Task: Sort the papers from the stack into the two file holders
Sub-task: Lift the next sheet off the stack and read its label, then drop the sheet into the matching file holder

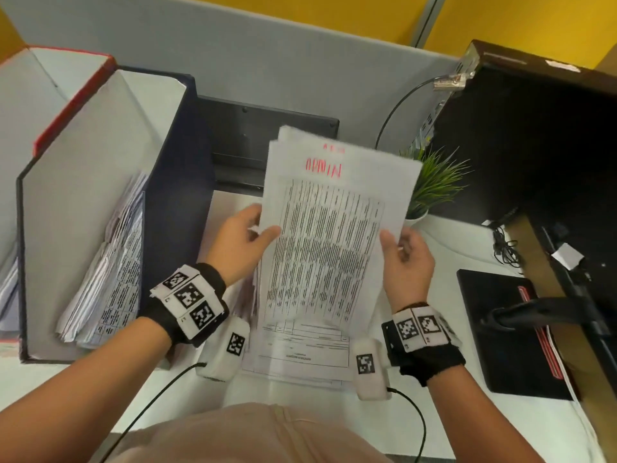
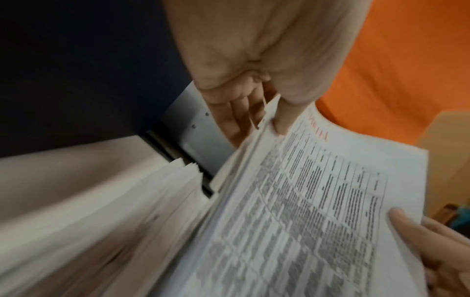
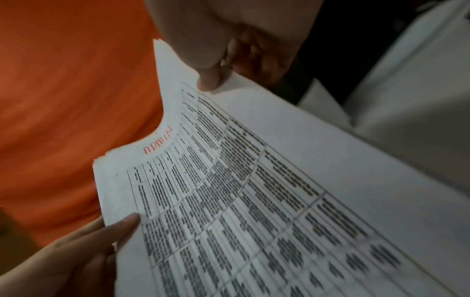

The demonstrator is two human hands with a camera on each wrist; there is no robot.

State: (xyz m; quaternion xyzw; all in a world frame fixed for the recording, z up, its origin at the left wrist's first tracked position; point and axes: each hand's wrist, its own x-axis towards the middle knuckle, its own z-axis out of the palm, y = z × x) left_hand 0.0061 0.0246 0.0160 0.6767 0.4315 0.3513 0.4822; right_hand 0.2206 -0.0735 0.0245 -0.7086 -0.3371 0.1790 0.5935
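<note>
The left hand (image 1: 241,240) and the right hand (image 1: 405,253) each pinch a side edge of a sheaf of papers (image 1: 329,235), headed in red with what seems to read "ADMIN", raised above the stack (image 1: 300,354) on the bench (image 1: 300,392). The dark file holder (image 1: 180,182) stands left, already holding sheets.

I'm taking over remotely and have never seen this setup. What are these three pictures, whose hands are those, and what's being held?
No machine here: a person works bare-handed, with a camera on the head and one on each wrist. The big picture looks down from the head; the other two look along each hand. The left hand and right hand each pinch a side of a sheaf marked ADMIN in red. Under it the stack lies on the desk. At left stand two holders: the black holder has papers in it, with the red holder beyond.
</note>
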